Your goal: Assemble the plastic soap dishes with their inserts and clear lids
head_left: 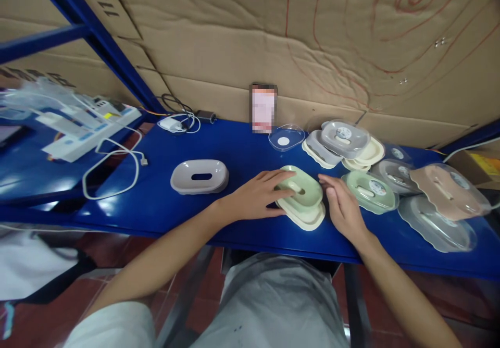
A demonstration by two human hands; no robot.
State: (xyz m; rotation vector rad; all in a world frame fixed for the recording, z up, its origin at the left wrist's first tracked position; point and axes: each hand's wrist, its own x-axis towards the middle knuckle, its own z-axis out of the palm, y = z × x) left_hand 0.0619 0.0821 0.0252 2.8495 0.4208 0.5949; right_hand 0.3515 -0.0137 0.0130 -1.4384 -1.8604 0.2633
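A light green soap dish [310, 187] with an oval slot sits on a cream tray [308, 222], slightly out of line with it. Reaching in from the left, my left hand [263, 194] holds the green dish, with fingers over its rim and into its middle. My right hand [344, 204] is just right of the dish, fingers stretched out and loosely apart, with nothing in them. It looks close to the green rim, but I cannot tell whether it touches. A white slotted oval dish [183, 184] lies to the left on the blue table [242, 152].
Along the right stand a green lidded dish [371, 191], a brown one [441, 194] and several grey [346, 138] and cream ones. A clear lid [287, 137] lies before a propped phone [263, 109]. Cables [135, 178] and a power strip [94, 134] are at left.
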